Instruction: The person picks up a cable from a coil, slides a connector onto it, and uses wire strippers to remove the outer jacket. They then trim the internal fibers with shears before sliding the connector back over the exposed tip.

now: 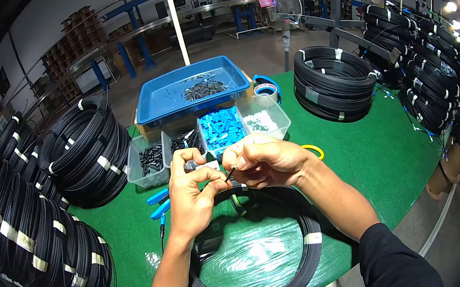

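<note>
My left hand (pixel 195 197) pinches a thin black cable end (pixel 230 175) between thumb and fingers. Close beside it, my right hand (pixel 264 161) is closed at the other end of the same short black piece; its fingertips partly hide it. Below both hands a black cable coil (pixel 311 254) with white tape bands lies on the green table (pixel 361 167). Just beyond the hands stand clear bins with black parts (pixel 152 160), blue connectors (pixel 221 128) and white pieces (pixel 260 121). Blue-handled pliers (pixel 161 209) rest left of my left hand.
A blue tray (pixel 152 106) of small dark parts stands behind the bins. Stacked cable coils flank it at the left (pixel 83 151) and right (pixel 333 86). A blue tape roll (pixel 266 89) is beside the tray. More coils (pixel 432 67) hang at far right, near a partly visible person.
</note>
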Action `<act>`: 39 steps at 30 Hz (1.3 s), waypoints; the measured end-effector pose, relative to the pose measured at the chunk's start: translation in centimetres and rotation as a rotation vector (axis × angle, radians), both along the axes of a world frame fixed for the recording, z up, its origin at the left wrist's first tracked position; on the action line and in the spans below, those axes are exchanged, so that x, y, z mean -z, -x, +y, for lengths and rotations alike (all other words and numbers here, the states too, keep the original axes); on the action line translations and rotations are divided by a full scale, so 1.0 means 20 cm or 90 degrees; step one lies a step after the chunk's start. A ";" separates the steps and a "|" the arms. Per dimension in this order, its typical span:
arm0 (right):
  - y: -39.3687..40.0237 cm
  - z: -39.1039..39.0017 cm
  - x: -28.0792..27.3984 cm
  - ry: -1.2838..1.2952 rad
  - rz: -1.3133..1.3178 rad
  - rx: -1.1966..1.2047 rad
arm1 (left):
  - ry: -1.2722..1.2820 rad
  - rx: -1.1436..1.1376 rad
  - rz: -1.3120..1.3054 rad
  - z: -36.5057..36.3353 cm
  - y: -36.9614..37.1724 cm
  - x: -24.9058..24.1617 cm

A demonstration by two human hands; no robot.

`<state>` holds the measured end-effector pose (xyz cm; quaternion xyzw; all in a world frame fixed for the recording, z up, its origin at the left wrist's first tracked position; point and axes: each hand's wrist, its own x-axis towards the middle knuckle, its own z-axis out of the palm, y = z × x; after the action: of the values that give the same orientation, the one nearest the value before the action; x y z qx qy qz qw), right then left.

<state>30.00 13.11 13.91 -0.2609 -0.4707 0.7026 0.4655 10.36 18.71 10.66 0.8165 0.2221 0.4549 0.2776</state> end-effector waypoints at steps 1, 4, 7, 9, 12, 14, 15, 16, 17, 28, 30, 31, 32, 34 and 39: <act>0.00 0.00 0.01 0.000 0.001 -0.001 | 0.004 0.001 -0.007 0.00 0.00 -0.01; -0.01 0.01 0.01 -0.002 0.011 -0.019 | 0.015 0.004 -0.017 0.00 0.00 0.00; 0.00 0.00 0.00 -0.005 -0.007 0.001 | 0.021 0.005 -0.015 0.01 0.00 -0.01; -0.01 0.01 0.02 -0.006 -0.006 -0.019 | 0.026 0.004 -0.015 0.00 0.00 0.00; 0.01 0.00 0.01 -0.011 -0.015 0.014 | 0.009 -0.004 -0.008 0.00 0.00 -0.01; 0.01 0.01 0.03 0.002 0.000 -0.008 | -0.040 -0.016 -0.018 -0.01 0.00 -0.02; 0.01 0.01 0.03 0.015 0.014 -0.028 | -0.039 -0.015 -0.019 -0.02 0.00 -0.01; 0.02 0.00 0.02 0.009 0.007 -0.019 | -0.021 -0.019 -0.013 -0.02 0.00 -0.01; 0.02 -0.01 0.01 0.008 0.009 -0.018 | -0.003 -0.024 -0.005 -0.01 0.00 -0.01; 0.01 0.00 0.01 0.025 0.020 -0.005 | -0.009 -0.012 -0.010 0.00 0.00 -0.01; 0.00 0.00 0.01 0.039 0.018 0.003 | -0.044 -0.031 0.000 -0.01 0.00 -0.01; 0.00 0.00 0.01 0.039 0.026 -0.012 | -0.046 -0.031 0.000 -0.01 0.00 -0.02; 0.00 0.01 0.02 0.040 0.035 -0.029 | -0.047 -0.030 -0.004 -0.01 0.00 -0.01; 0.01 -0.01 -0.02 0.046 0.034 -0.018 | -0.050 -0.038 0.004 -0.01 0.00 -0.03; 0.02 0.01 0.01 0.070 0.048 -0.040 | -0.051 -0.041 -0.010 -0.01 0.00 -0.02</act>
<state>29.51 13.26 13.70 -0.2446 -0.4219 0.7509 0.4454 10.29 18.57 11.12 0.8157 0.2275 0.4787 0.2316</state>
